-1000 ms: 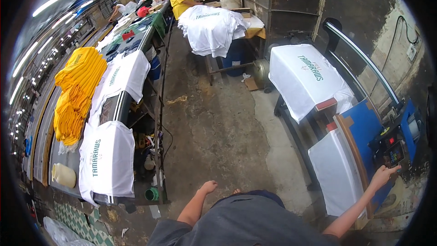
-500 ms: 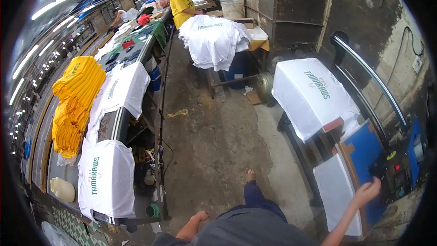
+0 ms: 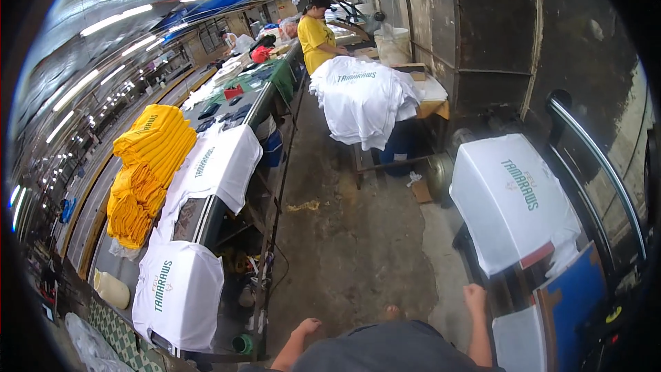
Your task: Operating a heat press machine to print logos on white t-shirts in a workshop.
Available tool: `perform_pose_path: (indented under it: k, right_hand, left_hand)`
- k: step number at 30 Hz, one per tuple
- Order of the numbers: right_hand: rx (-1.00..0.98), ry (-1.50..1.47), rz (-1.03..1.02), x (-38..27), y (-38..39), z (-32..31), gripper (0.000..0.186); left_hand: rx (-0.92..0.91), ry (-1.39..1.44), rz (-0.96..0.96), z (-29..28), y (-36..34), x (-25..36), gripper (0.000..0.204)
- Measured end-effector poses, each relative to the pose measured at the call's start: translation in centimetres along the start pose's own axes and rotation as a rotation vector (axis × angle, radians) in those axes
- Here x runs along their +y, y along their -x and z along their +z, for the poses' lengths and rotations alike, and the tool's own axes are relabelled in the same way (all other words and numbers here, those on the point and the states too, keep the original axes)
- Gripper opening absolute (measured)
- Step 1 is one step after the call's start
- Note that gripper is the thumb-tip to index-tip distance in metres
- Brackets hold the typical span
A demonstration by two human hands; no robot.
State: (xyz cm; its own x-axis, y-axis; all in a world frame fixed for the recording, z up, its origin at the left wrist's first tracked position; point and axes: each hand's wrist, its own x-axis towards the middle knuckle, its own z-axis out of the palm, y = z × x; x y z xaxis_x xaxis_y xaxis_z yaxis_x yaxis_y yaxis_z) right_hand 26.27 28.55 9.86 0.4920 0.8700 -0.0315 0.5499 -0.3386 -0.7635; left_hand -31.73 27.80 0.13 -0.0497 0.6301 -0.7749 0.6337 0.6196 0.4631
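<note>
My left hand (image 3: 309,326) hangs low at the front of my body, its fingers curled in and nothing showing in it. On the other side my right hand (image 3: 475,297) is held up as a loose fist, also with nothing visible in it. It is nearest to a white printed T-shirt (image 3: 490,231) stretched over a board on the press at the right. Just beyond that hand lies the press's pale flat bed (image 3: 518,339), beside a blue panel (image 3: 575,296). Another white printed T-shirt (image 3: 189,300) is spread over a board at the near end of the left table.
A long table (image 3: 200,217) runs along the left with a third white shirt (image 3: 224,165) and piled yellow shirts (image 3: 148,165). Ahead, white shirts (image 3: 365,107) heap on a stand. A co-worker in yellow (image 3: 313,41) stands behind it. Metal rails (image 3: 602,155) rise at right.
My right hand has left the press controls and come back toward my body. The view has swung right, and my left hand stays low.
</note>
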Motion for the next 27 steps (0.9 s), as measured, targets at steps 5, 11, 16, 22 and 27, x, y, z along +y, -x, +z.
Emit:
perform_pose_path:
  k: [5,11,16,22,27]
  right_hand:
    - [0.126,-0.185,0.494,6.6,-8.5,-3.6,0.023]
    - [-0.819,-0.239,0.267,-1.3,-10.7,3.3,0.035]
    - [-1.133,-0.305,0.301,-5.7,-9.5,8.9,0.031]
    - [-0.642,-0.353,0.650,3.2,-9.6,3.6,0.026]
    - [-0.498,-0.187,0.479,1.3,-10.5,2.1,0.035]
  left_hand:
    - [0.099,0.000,-0.024,-2.4,-3.2,0.2,0.033]
    - [0.124,0.189,-0.146,-0.5,-2.1,2.7,0.035]
    - [0.014,0.137,-0.094,-0.8,-1.0,2.0,0.034]
    - [0.163,0.337,-0.290,-5.0,1.7,-3.1,0.033]
    - [0.090,-0.032,-0.187,-6.6,0.9,-6.1,0.029]
